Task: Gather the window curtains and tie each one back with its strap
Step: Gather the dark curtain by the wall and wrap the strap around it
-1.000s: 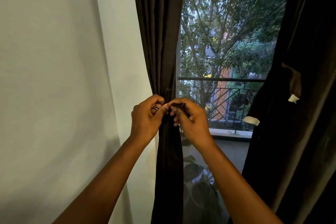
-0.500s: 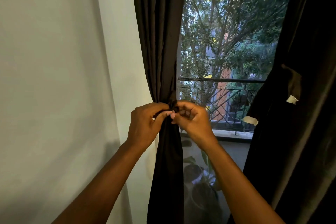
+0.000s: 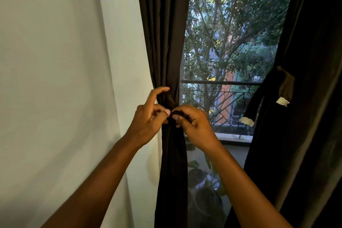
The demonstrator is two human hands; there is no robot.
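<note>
I'm looking at the left curtain [image 3: 164, 42], dark brown, bunched into a narrow column just left of the window [image 3: 231, 42] and pinched in at its waist. Right at that waist sits the strap [image 3: 177, 114], a dark band; I can see a curl of it arching between my two hands, though I can't make out how its ends are joined. My right hand [image 3: 194, 126] has its fingers curled over that curl, thumb and fingertips pinching it against the front of the gathered cloth. My left hand [image 3: 148, 122] is touching the curtain's left edge: thumb tucked in toward the strap, middle fingers bent, index finger lifted and hooked above the bunch. Whether the left hand actually grips the strap, I can't tell. Over on the right, the second curtain [image 3: 314, 79] hangs with its own strap [image 3: 286, 87] looped round it, pale tabs at the ends. A pale wall [image 3: 55, 79] fills the left side. Through the glass, a balcony railing [image 3: 222, 98] and trees.
</note>
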